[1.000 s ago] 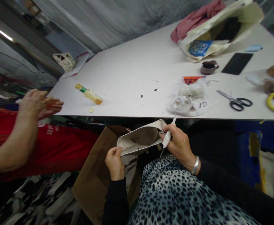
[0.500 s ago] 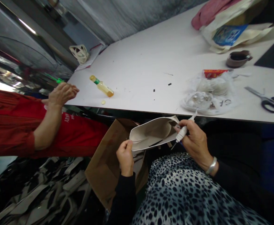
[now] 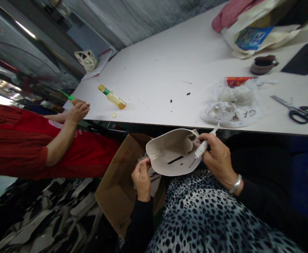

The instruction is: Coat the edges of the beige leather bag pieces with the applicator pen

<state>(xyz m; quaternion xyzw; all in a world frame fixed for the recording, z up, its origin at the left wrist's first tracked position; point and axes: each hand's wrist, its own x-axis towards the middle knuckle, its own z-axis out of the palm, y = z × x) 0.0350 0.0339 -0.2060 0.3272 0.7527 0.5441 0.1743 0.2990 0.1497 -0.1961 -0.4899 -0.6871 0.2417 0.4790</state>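
Both hands are working a pale leather piece (image 3: 173, 153) below the bench (image 3: 156, 80) edge: left hand (image 3: 141, 177) pinching its left end, right hand (image 3: 217, 158) clamping a white awl (image 3: 201, 149); one slot is already showing, trimming apparently unfinished.

Bare table (image 3: 169, 66) centre, bottle (image 3: 112, 97) left, plastic bag (image 3: 231, 105), perhaps scissors (image 3: 297, 110) right

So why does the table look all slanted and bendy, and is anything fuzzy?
Head view: the wide lens curves the white table edge and tilts the room; the far left background is smeared and glary; the hands, the beige leather piece and the scissors are fairly sharp; under the table is dark.
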